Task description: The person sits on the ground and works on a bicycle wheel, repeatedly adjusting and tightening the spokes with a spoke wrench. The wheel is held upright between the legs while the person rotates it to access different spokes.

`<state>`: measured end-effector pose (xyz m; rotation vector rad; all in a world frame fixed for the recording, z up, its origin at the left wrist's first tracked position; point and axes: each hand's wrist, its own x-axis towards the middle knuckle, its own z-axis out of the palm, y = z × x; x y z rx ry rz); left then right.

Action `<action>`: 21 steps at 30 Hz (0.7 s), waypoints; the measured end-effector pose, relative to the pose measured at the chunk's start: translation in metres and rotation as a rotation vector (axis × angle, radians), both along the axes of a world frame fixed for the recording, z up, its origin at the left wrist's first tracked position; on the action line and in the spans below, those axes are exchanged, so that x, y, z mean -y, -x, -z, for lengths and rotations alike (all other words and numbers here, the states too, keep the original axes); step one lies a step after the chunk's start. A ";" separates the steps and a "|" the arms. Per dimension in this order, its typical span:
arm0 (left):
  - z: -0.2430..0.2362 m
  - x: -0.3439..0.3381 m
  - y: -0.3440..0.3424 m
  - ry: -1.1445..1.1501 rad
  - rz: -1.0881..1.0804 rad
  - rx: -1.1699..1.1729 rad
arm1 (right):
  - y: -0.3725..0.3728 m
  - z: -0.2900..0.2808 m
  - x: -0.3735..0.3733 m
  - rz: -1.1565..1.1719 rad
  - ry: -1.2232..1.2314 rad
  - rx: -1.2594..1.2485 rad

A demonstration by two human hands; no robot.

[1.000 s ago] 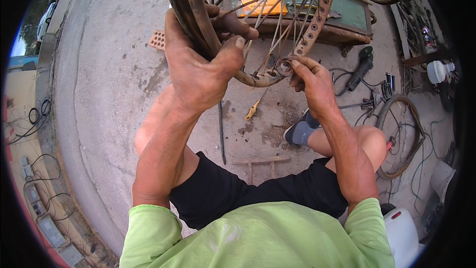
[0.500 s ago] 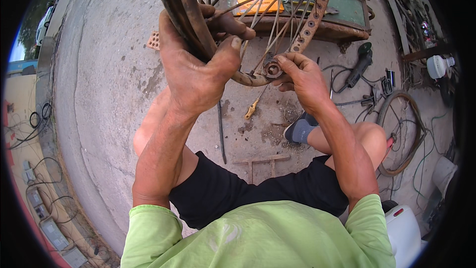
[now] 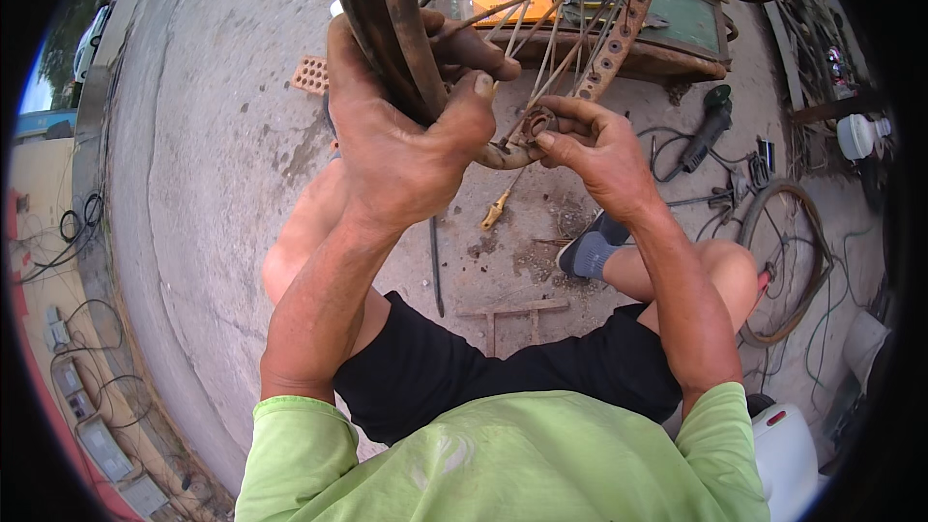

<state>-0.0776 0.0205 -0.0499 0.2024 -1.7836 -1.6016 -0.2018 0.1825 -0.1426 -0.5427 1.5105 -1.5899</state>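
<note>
A rusty spoked wheel (image 3: 408,34) reaches in from the top of the view, its rim curving down between my hands. My left hand (image 3: 411,130) is wrapped round the rim and tire, thumb on top and fingers among the spokes. At the lower end of the rim, my right hand (image 3: 590,150) pinches a small rusty ring-shaped metal part (image 3: 539,123) between thumb and fingers. That part lies against the rim, close to the spokes. A perforated rusty metal strip (image 3: 619,39) runs up behind it toward the hub.
Behind the wheel stands a green box (image 3: 691,5) with an orange packet (image 3: 510,3) on it. A yellow-handled screwdriver (image 3: 495,213), a dark rod (image 3: 437,266) and an angle grinder (image 3: 710,126) lie on the ground. To the right are cables and a loose wheel (image 3: 822,261).
Both hands and the wheel have shifted slightly to the right in the view. My right hand has turned, and its grip on the ring-shaped part has changed.
</note>
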 end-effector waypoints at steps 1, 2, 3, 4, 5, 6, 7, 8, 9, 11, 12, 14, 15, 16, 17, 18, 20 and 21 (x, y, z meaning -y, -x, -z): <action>0.000 -0.001 0.000 -0.006 -0.004 0.002 | 0.001 -0.002 -0.001 -0.020 0.003 -0.010; 0.000 -0.001 0.000 0.000 -0.005 0.006 | 0.002 -0.002 -0.001 -0.013 -0.008 0.033; -0.001 -0.001 0.000 0.007 -0.006 0.010 | 0.002 -0.004 -0.001 -0.007 -0.018 0.076; -0.001 -0.002 0.000 0.014 -0.007 0.013 | 0.002 -0.004 -0.001 -0.001 -0.028 0.118; -0.001 -0.002 -0.001 0.011 -0.008 0.006 | 0.001 -0.006 0.000 0.012 -0.034 0.135; -0.001 -0.002 0.000 0.008 -0.006 -0.001 | 0.000 -0.006 0.000 0.027 -0.042 0.151; 0.000 -0.001 0.000 0.004 -0.005 -0.008 | -0.001 -0.007 0.001 0.042 -0.050 0.167; 0.001 -0.001 0.001 0.011 -0.007 -0.010 | -0.002 -0.009 0.001 0.045 -0.063 0.149; 0.001 0.000 0.001 0.019 -0.011 -0.012 | -0.002 -0.011 0.001 0.045 -0.076 0.133; 0.000 0.000 0.001 0.013 -0.026 -0.007 | -0.003 -0.014 0.001 0.033 -0.098 0.079; -0.001 -0.001 0.001 -0.001 -0.035 -0.002 | -0.003 -0.015 0.002 0.023 -0.110 0.042; -0.003 -0.002 0.001 -0.017 -0.046 0.008 | -0.002 -0.018 0.002 0.011 -0.122 -0.018; -0.004 -0.002 0.001 -0.019 -0.049 0.012 | -0.003 -0.020 0.001 0.008 -0.123 -0.042; -0.004 -0.002 0.001 -0.021 -0.052 0.015 | -0.003 -0.021 0.000 0.006 -0.124 -0.065; -0.005 -0.003 0.002 -0.031 -0.058 0.010 | -0.002 -0.019 0.000 0.003 -0.114 -0.059; -0.005 -0.005 0.002 -0.043 -0.065 0.005 | 0.000 -0.015 -0.002 0.001 -0.105 -0.053; -0.003 -0.006 0.001 -0.049 -0.067 -0.007 | 0.002 -0.012 -0.004 -0.002 -0.090 -0.052; -0.002 -0.005 0.001 -0.045 -0.064 -0.013 | 0.002 -0.012 -0.005 -0.002 -0.085 -0.055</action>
